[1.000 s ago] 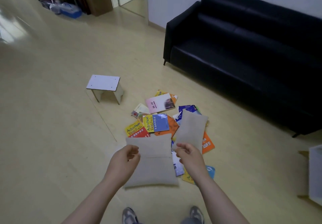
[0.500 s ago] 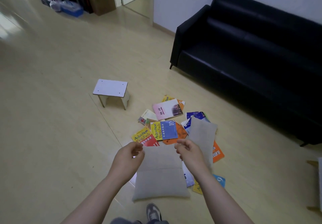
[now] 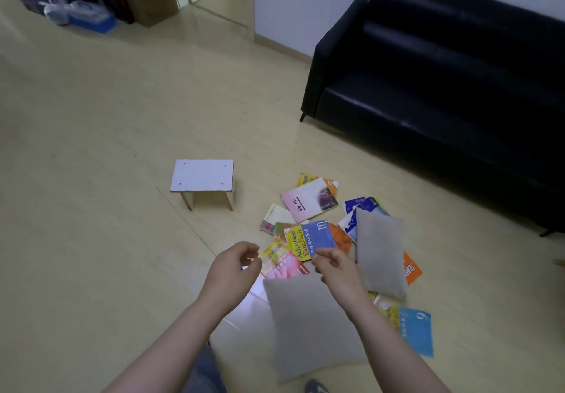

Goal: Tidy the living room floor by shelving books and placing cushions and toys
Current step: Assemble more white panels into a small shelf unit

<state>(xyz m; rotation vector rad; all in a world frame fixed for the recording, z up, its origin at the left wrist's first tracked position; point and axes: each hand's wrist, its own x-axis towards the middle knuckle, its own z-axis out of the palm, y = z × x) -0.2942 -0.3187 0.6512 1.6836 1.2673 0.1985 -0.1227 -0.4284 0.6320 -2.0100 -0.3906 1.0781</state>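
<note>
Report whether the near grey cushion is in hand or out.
Out. The left hand and right hand curl loosely around nothing; the near grey cushion shows blurred below them, ungripped.

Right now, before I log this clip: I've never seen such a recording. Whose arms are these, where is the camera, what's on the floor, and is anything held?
There is no machine here. A person wears one wide-angle camera on the head, looking down, so the bare arms are their own. The left hand and right hand have loosely curled fingers and seem to hold nothing. Just below them is a grey cushion. A second cushion rests on scattered books. A small white stool and a black sofa stand beyond.
</note>
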